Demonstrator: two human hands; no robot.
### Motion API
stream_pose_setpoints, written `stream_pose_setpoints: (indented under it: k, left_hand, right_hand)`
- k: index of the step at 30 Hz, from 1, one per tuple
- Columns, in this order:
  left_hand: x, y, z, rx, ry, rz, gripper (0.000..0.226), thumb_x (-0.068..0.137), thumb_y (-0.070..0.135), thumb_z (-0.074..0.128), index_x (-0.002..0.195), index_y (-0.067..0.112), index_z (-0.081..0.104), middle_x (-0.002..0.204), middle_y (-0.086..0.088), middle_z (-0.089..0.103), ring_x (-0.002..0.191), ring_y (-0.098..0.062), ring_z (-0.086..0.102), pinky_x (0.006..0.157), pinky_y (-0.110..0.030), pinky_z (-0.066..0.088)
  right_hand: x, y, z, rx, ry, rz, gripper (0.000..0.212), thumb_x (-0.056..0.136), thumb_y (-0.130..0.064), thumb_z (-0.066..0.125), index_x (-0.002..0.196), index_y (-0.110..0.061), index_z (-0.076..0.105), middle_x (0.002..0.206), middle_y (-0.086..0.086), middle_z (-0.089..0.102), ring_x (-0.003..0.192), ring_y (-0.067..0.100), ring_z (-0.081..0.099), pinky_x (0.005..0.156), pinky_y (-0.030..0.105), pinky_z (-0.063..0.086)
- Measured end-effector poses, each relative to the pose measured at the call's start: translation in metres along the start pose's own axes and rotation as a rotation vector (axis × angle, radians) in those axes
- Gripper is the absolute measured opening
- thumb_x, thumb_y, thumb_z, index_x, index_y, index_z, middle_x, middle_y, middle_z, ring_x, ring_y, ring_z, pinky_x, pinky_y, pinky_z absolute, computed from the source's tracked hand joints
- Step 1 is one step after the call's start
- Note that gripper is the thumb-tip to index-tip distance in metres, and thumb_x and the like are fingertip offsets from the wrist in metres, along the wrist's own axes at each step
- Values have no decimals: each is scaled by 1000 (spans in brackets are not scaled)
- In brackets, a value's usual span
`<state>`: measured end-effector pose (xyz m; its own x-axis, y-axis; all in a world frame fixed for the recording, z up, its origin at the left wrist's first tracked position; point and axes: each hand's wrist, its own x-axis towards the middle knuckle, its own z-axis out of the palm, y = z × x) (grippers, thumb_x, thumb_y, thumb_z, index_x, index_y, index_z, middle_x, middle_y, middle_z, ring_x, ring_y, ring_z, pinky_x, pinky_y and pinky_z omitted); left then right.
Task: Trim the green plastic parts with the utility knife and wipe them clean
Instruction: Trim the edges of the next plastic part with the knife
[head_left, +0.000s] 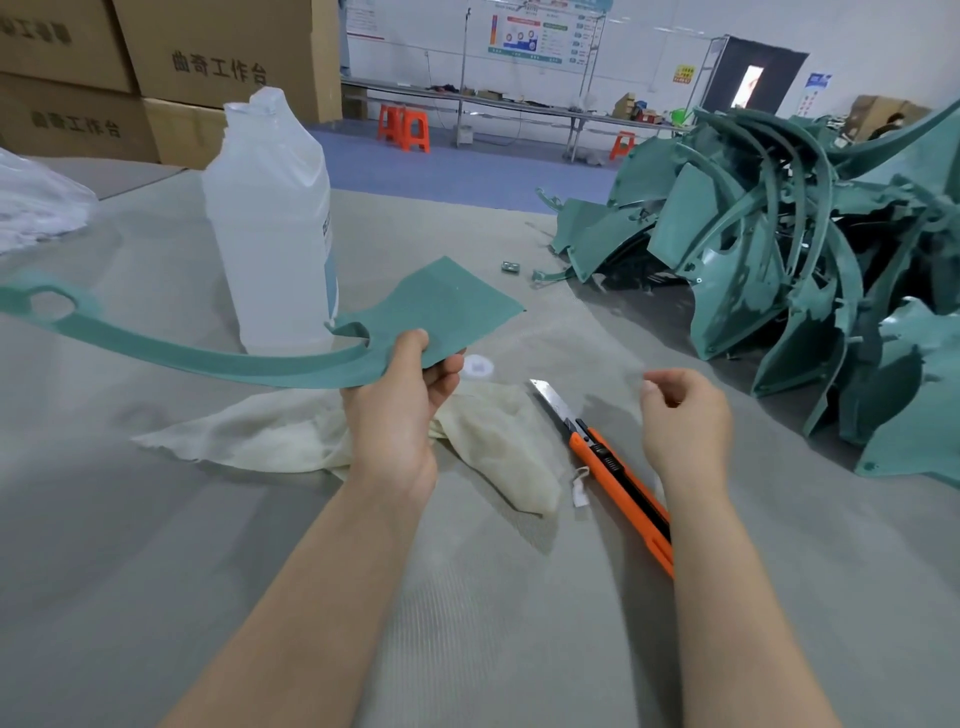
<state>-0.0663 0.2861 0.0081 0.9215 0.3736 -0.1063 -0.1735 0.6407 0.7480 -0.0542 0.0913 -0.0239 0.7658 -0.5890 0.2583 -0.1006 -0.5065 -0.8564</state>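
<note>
Above the middle of the surface (156, 571), the green plastic part (447, 306) is up in the air, gripped at its wide flat end by the left hand (400, 410), thumb on top, fingers curled beneath, its long curved arm sweeping off left. The right hand (680, 415) hovers loosely curled, holding nothing, just over the utility knife (613, 473) lying blade-out. A pale cloth (291, 441) lies below the left hand, a white bottle (270, 223) stands behind, and a pile of green parts (779, 234) sits right.
</note>
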Motion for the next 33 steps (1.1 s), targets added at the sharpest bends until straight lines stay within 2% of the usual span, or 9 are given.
stream_pose_setpoints:
  k: [6,8,12,15,18,21,24,27,33]
  left_hand:
    - [0,-2,0,-8,-5,-9,20,90,5,55,109,8,57,60,5,67,50,-7,61,52,-17,49]
    - [0,-2,0,-1,-13,-10,21,90,5,55,110,7,57,60,6,67,51,-6,61,52,-17,50]
    - [1,-2,-1,1,-15,-11,23,90,6,55,112,7,57,61,7,68,52,-6,62,52,-17,50]
    - [1,-2,0,4,-24,-10,21,90,6,55,111,8,57,60,7,68,52,-6,62,52,-16,50]
    - [0,-1,-1,-4,-12,-24,20,90,6,55,110,10,56,60,7,68,52,-6,62,53,-16,50]
    - [0,2,-1,-70,-47,-120,17,91,8,56,108,9,60,67,1,70,52,-5,60,53,-16,50]
    - [-1,5,1,-145,-151,-234,23,91,12,59,112,7,62,79,-3,69,57,-6,61,57,-15,52]
    - [-4,4,3,-142,-228,-273,16,90,13,60,105,9,63,79,-2,68,62,-7,65,61,-17,53]
    - [0,5,0,-138,-156,-280,10,90,11,59,99,9,62,81,-5,67,60,-7,63,61,-16,53]
  right_hand:
    - [-2,-6,8,10,15,5,16,97,-29,53,82,-23,53,83,6,70,78,23,64,74,37,48]
    - [0,-3,9,-80,-54,-31,18,98,-17,48,105,-14,64,105,7,71,98,24,63,84,36,46]
    - [-3,-3,7,-356,-237,-45,55,96,-18,53,148,-16,37,163,9,7,147,31,16,115,37,22]
    - [-6,-5,3,-478,-409,86,67,87,-49,63,142,-18,41,144,8,46,132,32,41,109,47,35]
    - [-10,-7,1,-626,-544,119,32,83,-45,67,94,-15,61,110,8,69,104,28,60,94,41,47]
    - [-13,-10,1,-539,-474,8,28,87,-30,63,89,-2,69,91,19,70,92,34,63,70,33,45]
    - [-14,-15,2,-326,-325,-92,21,90,-14,53,98,-3,69,94,18,70,94,36,63,76,34,46]
    - [-20,-17,6,-410,-478,-33,36,92,-38,58,116,-11,59,105,6,64,98,25,60,79,33,44]
    - [-27,-20,4,-629,-665,-71,32,83,-46,67,82,-14,63,73,0,62,70,15,55,58,28,40]
